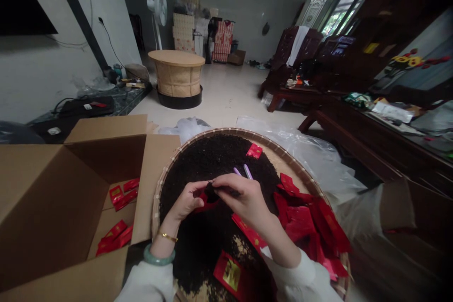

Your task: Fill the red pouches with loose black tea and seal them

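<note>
My left hand (188, 202), with a gold bracelet and a green bangle at the wrist, grips a small red packet (204, 205) by its edge. At the packet's dark mouth, my right hand (244, 198) pinches what looks like a bit of dark tea leaves; its fingertips partly hide the opening. Both hands are above a heap of loose dark tea leaves (205, 160) spread on a round woven bamboo tray (158, 198). Just behind my right hand, purple tweezers or sticks (248, 171) lie on the leaves. A red packet with a gold label (228, 273) rests near me.
Several red packets (300, 222) are piled on the tray's right side, and one packet (255, 151) lies at its far edge. On the left, an open cardboard box (155, 174) holds several packets. Plastic sheeting (293, 141), a round drum-shaped stand (179, 75) and dark wooden furniture (339, 122) stand around.
</note>
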Demonstrator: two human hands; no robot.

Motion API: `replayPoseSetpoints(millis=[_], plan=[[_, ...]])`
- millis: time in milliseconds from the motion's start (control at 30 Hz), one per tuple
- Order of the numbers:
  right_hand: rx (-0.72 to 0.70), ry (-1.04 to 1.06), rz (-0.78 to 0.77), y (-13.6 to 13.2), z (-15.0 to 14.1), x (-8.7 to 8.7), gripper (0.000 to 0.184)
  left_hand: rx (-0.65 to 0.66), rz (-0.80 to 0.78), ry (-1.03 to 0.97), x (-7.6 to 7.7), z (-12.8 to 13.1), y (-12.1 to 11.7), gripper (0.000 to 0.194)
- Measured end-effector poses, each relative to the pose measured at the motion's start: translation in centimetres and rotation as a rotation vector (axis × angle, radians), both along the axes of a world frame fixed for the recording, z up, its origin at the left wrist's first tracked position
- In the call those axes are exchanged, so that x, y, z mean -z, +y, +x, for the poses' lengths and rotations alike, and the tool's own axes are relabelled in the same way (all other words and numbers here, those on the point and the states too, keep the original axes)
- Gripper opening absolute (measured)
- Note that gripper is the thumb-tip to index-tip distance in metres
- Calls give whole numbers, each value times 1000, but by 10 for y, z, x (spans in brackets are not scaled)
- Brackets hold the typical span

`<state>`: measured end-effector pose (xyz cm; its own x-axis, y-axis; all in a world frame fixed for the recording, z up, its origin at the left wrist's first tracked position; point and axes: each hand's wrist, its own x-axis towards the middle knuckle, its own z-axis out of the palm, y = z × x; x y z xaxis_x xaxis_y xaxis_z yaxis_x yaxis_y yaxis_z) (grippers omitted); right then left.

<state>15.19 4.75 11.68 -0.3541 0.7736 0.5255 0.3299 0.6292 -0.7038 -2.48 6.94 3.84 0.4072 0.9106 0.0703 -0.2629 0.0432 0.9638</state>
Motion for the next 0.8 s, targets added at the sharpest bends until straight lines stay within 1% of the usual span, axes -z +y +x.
replayPoseSetpoints(millis=[133,200,300,367,433,467,500,533,600,633,733,800], plan=[[193,98,-46,5,8,9,14,24,-21,-59,5,-2,-1,81],[221,67,-52,6,14,12,14,32,-15,-60,6,-3,-2,83],[156,-20,19,-2,20,8,14,67,-1,-33,6,-5,-4,89],[51,-93,95,-11,20,3,13,74,5,-23,4,-5,-4,91],[-66,-224,159,-17,16,-1,25,46,19,-33,2,-5,-4,88],[-102,-304,179,-18,13,-1,31,25,24,-38,1,-4,-4,86],[-120,-376,186,-18,11,0,31,5,26,-40,0,-3,-4,84],[-120,-424,186,-16,8,2,26,-9,21,-38,-1,-2,-4,81],[-86,-432,174,-8,5,9,9,-22,-30,-43,-1,0,-5,76],[-54,-401,168,-4,5,13,9,-10,-85,-52,-1,2,-6,74],[86,-285,170,6,7,22,16,55,-294,-62,0,6,-8,73],[150,-228,206,8,9,24,15,75,-368,-33,1,7,-9,70]])
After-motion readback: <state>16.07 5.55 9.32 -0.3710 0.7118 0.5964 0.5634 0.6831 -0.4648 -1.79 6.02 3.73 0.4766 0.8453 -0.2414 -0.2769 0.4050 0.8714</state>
